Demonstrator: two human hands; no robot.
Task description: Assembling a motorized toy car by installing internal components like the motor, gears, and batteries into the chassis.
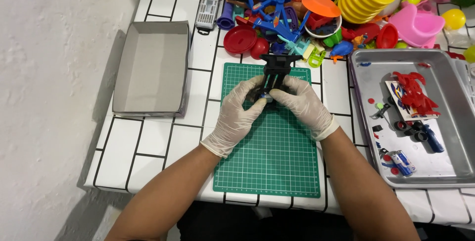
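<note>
Both forearms reached up from six o'clock, and the gloved left hand [236, 115] and gloved right hand [304, 106] met over the upper part of the green cutting mat [269, 162], each closed with its fingers around the lower end of a black toy part [277, 70] that stood up between them toward twelve o'clock. At nine o'clock from the hands lay a grey cardboard tray [151, 68], at three o'clock a metal tray [445, 167] with red pieces [415, 95] and batteries [402, 163], and at twelve o'clock a heap of plastic toys [316, 13].
</note>
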